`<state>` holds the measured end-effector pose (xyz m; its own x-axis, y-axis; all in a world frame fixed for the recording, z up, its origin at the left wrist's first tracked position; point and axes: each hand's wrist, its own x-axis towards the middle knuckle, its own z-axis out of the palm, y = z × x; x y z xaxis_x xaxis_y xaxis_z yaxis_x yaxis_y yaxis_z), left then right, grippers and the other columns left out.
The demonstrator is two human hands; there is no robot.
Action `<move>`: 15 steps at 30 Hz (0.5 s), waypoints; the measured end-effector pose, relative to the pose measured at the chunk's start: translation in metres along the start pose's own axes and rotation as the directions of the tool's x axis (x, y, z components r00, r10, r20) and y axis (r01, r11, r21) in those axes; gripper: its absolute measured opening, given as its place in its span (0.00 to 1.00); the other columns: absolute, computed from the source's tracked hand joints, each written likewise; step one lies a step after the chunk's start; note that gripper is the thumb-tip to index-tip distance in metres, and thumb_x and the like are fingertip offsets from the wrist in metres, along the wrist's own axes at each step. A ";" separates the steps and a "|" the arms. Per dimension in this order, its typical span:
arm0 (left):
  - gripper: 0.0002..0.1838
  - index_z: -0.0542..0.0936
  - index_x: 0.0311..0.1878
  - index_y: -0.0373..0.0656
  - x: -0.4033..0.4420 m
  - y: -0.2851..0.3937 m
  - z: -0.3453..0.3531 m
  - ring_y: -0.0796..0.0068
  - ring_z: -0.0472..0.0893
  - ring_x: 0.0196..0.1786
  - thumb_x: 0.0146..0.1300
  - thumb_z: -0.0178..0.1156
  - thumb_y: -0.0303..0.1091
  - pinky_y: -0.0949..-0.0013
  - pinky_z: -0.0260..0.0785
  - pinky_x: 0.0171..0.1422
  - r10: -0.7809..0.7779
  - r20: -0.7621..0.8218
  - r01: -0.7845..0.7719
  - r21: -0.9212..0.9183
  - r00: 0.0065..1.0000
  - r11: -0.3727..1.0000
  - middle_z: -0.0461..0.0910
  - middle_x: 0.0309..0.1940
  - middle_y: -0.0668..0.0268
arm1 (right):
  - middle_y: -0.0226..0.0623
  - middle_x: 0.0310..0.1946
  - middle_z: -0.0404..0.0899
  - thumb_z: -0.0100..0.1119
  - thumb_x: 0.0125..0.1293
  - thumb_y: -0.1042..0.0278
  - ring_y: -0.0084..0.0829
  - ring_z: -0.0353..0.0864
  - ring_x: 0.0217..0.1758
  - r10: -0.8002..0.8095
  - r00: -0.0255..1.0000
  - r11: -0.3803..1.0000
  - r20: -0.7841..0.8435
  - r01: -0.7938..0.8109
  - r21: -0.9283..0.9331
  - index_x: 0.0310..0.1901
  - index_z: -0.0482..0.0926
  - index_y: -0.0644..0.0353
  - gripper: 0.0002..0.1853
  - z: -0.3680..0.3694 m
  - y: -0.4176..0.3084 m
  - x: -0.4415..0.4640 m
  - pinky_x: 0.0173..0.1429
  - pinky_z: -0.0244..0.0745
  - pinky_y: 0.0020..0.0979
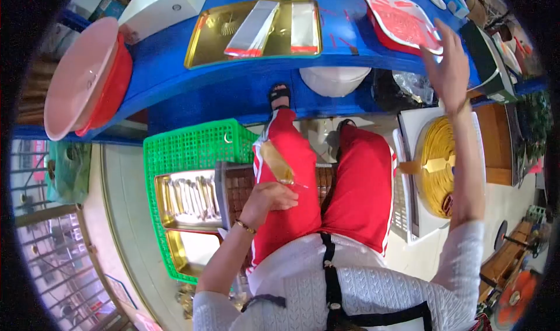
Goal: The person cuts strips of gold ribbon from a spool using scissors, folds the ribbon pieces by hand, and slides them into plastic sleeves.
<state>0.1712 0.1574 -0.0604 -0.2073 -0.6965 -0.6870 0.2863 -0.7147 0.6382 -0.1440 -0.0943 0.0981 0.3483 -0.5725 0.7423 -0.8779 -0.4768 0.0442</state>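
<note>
My left hand [274, 195] is closed over my left thigh, gripping the lower end of a small clear packet [276, 163] with something golden-brown inside. A thin strand sticks out to the right by its fingertips. My right hand [449, 68] reaches forward over the right edge of a red-and-white tray [402, 19], its fingers apart and nothing visible in them. Thin red strips lie in that tray. On the blue table, a gold tray [213, 30] carries two stacks of clear flat bags [254, 30] with red ends.
A pink basin [81, 77] and a white box [163, 7] stand at the left. Beside my left leg, a green basket [192, 138] holds a metal tray of filled packets [189, 197]. At my right lies a coil of yellow strip [436, 170].
</note>
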 end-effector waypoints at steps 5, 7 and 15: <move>0.15 0.78 0.35 0.33 0.001 0.006 -0.002 0.66 0.83 0.34 0.60 0.50 0.37 0.70 0.76 0.39 -0.069 0.040 0.068 0.006 0.997 0.998 0.82 0.33 0.55 | 0.40 0.44 0.74 0.54 0.50 0.73 0.40 0.75 0.42 -0.400 0.639 0.863 0.656 0.023 0.504 0.43 0.75 0.54 0.16 0.016 -0.140 -0.132 0.42 0.68 0.38; 0.14 0.78 0.33 0.33 -0.003 0.012 -0.002 0.66 0.83 0.31 0.61 0.49 0.35 0.69 0.77 0.38 -0.080 0.022 0.079 0.069 0.997 0.994 0.81 0.31 0.54 | 0.37 0.45 0.74 0.53 0.52 0.71 0.35 0.73 0.45 -0.386 0.866 0.711 0.319 0.058 0.701 0.47 0.75 0.53 0.17 0.026 -0.180 -0.184 0.46 0.66 0.38; 0.10 0.78 0.28 0.36 -0.002 0.011 -0.025 0.67 0.82 0.28 0.58 0.51 0.32 0.67 0.77 0.36 -0.115 -0.030 0.119 0.305 0.993 0.945 0.80 0.24 0.58 | 0.31 0.41 0.74 0.57 0.49 0.71 0.31 0.71 0.49 -0.428 0.888 0.542 0.167 0.104 0.834 0.38 0.77 0.54 0.12 0.057 -0.219 -0.208 0.58 0.60 0.41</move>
<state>0.1980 0.1532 -0.0607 -0.2104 -0.6072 -0.7662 -0.0398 -0.7778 0.6272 -0.0051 0.0914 -0.1036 0.7401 -0.4159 0.5284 -0.1653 -0.8742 -0.4566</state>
